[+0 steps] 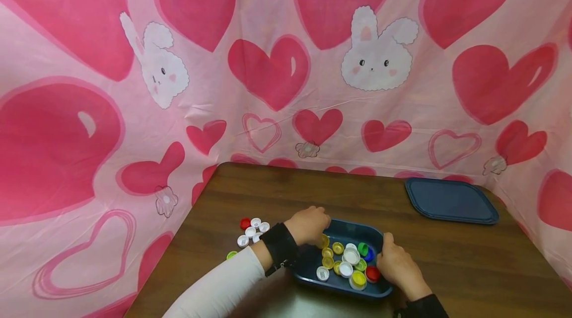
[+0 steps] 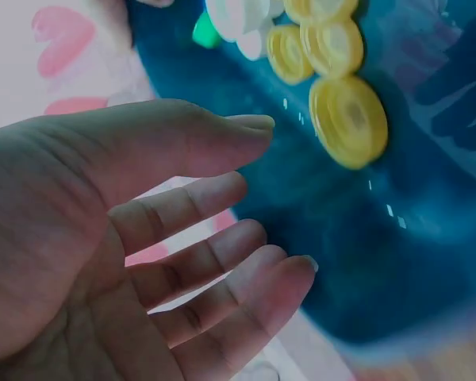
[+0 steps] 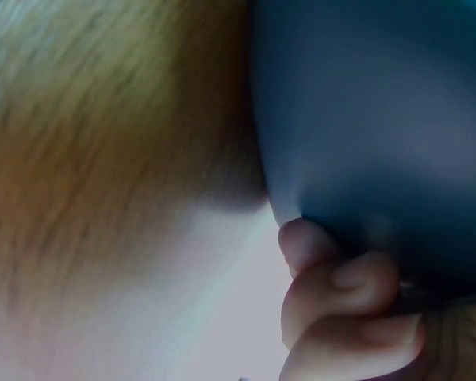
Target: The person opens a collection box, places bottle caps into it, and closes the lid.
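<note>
A dark blue tray (image 1: 308, 271) holds several bottle caps in yellow, white, green, blue and red. My right hand (image 1: 399, 266) grips the tray's right rim; the right wrist view shows its curled fingers (image 3: 341, 290) against the tray's outer wall. My left hand (image 1: 308, 226) is over the tray's left back part, close to a yellow cap (image 1: 324, 241). In the left wrist view, the left thumb and fingers (image 2: 214, 254) are apart and slightly bent, with nothing between them. A yellow cap (image 2: 349, 121) lies in the tray beyond the thumb tip.
Left of the tray, several white caps (image 1: 250, 232), a red cap (image 1: 245, 223) and a green cap (image 1: 231, 255) lie on the wooden table (image 1: 357, 196), partly behind the left wrist. A flat dark blue lid or tray (image 1: 451, 200) lies at the back right. Patterned cloth surrounds the table.
</note>
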A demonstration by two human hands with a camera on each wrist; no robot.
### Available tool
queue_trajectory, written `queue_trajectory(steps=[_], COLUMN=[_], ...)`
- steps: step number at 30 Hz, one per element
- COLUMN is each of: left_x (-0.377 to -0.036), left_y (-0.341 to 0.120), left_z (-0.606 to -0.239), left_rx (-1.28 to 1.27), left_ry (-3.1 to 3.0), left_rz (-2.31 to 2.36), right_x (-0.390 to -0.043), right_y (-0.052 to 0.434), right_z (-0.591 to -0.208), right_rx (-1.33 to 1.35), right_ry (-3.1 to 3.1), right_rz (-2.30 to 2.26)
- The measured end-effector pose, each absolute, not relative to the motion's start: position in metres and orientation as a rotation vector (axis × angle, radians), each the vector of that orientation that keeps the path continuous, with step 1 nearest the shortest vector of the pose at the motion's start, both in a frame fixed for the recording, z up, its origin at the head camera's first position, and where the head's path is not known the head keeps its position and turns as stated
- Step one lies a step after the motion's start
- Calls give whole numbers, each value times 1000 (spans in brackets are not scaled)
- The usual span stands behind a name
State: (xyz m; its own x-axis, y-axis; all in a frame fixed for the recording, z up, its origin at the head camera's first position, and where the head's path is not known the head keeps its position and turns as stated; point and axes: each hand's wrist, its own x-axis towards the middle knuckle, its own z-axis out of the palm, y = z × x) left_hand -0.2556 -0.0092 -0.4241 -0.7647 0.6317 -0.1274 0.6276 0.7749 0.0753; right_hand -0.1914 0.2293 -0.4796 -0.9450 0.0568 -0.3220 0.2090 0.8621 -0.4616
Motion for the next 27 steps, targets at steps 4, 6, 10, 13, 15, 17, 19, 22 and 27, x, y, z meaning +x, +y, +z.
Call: queue_trajectory(steps=[4, 6, 10, 13, 15, 17, 19, 22, 27], left_x=[-258, -260, -263, -268, -270, -270, -268, -264, -255], left_y=[-30, -44, -74, -97, -112, -126, -138, -156, -182], left_z=[-418, -415, -410, -412, -415, -419, -424, -430, -443], left_rx=[971, 959, 923, 880, 834, 782, 705, 598, 459], left_ry=[2876, 2905, 2940, 2960, 2974, 2981, 2974, 2964, 2942], left_rz=[98, 136, 206, 261, 308, 364, 414, 453, 519], right_x=[-191, -190, -190, -191, -191, -191, -192, -193, -193], right_y=[230, 231, 232, 233, 233, 233, 233, 233, 232], right_z=[-479, -479, -478, -477, -477, -477, -477, -478, -479], right_rx=[176, 162, 146, 144, 145, 150, 153, 156, 163], right_ry=[2750, 2765, 2786, 2786, 2780, 2773, 2762, 2748, 2728], right_rz=[-730, -730, -726, -724, -724, -723, -725, -728, -736])
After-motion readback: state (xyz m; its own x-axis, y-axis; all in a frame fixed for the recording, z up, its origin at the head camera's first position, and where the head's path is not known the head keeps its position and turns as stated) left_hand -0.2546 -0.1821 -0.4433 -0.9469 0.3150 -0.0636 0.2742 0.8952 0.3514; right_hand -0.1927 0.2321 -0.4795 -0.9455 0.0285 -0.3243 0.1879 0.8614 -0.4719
